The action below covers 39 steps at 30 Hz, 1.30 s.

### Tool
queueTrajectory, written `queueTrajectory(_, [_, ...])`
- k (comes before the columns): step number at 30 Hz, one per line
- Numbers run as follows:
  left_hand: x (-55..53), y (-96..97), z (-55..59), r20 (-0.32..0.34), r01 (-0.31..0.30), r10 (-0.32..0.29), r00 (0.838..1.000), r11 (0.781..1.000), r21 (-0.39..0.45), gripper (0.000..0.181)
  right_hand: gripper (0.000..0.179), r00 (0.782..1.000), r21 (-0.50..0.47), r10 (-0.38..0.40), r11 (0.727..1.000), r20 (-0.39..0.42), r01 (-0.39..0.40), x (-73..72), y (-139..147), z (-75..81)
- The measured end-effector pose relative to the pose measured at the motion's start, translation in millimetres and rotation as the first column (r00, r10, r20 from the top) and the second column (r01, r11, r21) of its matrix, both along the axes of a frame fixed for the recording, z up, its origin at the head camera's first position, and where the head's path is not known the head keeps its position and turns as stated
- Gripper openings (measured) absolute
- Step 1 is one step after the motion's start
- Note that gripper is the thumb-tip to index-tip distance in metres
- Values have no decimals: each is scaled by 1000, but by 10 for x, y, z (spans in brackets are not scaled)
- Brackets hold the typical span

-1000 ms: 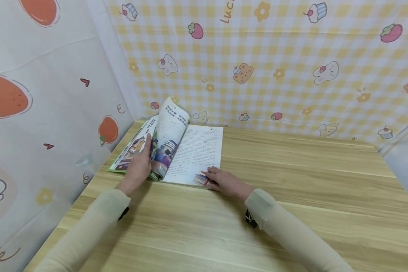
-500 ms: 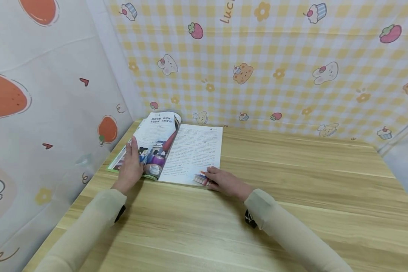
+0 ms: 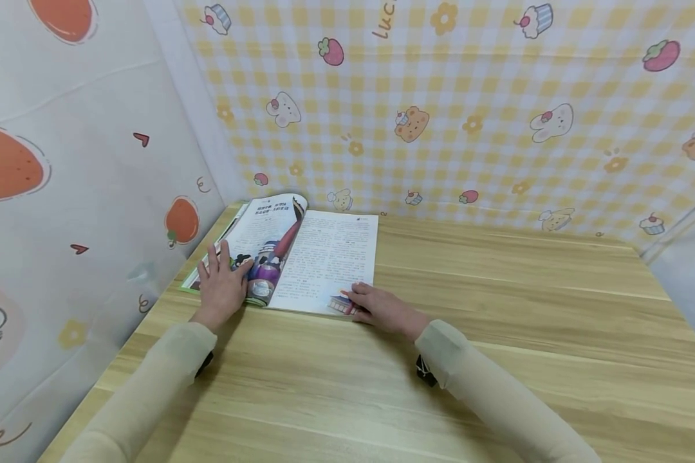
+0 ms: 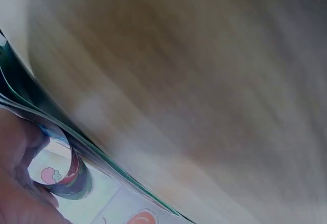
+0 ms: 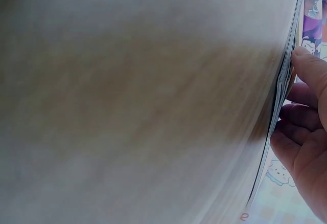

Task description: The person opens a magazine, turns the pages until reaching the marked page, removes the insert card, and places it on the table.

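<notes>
An open magazine [image 3: 330, 254] lies on the wooden table, its right page full of text. The left page [image 3: 260, 225] carries a title and a colourful drawing, and it bows up near the spine. My left hand [image 3: 221, 289] rests with spread fingers on the lower part of that left page. At the bottom right corner, my right hand [image 3: 387, 310] holds the magazine. The right wrist view shows the right thumb [image 5: 306, 63] on the page side and the other fingers curled at the edge of the stacked pages. A curved page [image 4: 79, 178] shows beyond my left hand in the left wrist view.
The wooden table [image 3: 498, 321] extends to the right and toward me. A yellow checked cloth [image 3: 469, 83] with cartoon prints hangs along the back edge, and a white printed cloth [image 3: 92, 161] stands along the left side close to the magazine.
The raised page has come down onto the left side. My left hand has shifted left and spread its fingers over that page. My right hand has stayed at the corner.
</notes>
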<state>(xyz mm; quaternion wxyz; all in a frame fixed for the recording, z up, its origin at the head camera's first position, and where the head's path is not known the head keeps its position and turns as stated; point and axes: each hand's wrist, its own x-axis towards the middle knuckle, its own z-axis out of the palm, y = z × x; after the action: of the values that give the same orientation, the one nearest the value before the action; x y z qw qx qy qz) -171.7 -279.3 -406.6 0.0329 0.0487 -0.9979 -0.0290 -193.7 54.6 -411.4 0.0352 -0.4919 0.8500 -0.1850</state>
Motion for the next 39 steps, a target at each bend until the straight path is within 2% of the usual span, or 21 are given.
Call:
queueTrajectory(3, [-9, -6, 9, 1, -13, 13, 1000, 1000, -4, 48, 45, 1000, 2, -7, 1000, 11, 7, -1, -1, 4])
queueTrajectory(8, [1, -8, 34, -27, -3, 3, 1000, 1000, -25, 62, 42, 1000, -2, -4, 1000, 21, 4, -10, -3, -5])
queueTrajectory(13, [-9, 34, 59, -69, 30, -37, 997, 995, -93, 57, 45, 998, 10, -10, 1000, 56, 9, -10, 5, 25])
queueTrajectory(16, [-27, 94, 80, -73, 77, -87, 994, 989, -127, 52, 46, 996, 31, -26, 999, 87, 23, -11, 17, 47])
queueTrajectory(19, [-40, 162, 99, -63, 159, -165, 984, 983, -93, 46, 45, 994, 57, -46, 998, 100, 41, -7, 28, 65])
queueTrajectory(22, [-40, 212, 105, -22, 208, -208, 978, 978, 11, 43, 44, 992, 77, -57, 996, 109, 49, -1, 29, 77])
queueTrajectory(25, [-35, 229, 96, 19, 198, -201, 979, 976, 90, 43, 43, 994, 90, -60, 995, 92, 52, 7, 22, 79])
queueTrajectory(27, [-31, 228, 90, 32, 190, -194, 980, 976, 102, 43, 40, 997, 94, -53, 994, 54, 48, 10, 15, 70])
queueTrajectory(31, [-28, 209, 74, 19, 203, -207, 978, 971, 125, 44, 23, 998, 72, -14, 997, -53, 18, 6, 2, 38])
queueTrajectory(34, [-28, 194, 62, 12, 214, -218, 976, 967, 142, 44, 14, 995, 46, 4, 999, -104, 1, 6, 0, 26])
queueTrajectory(39, [-15, 195, 63, 16, 234, -240, 971, 960, 155, 46, 9, 994, 10, -28, 1000, -107, 29, 25, 13, 41])
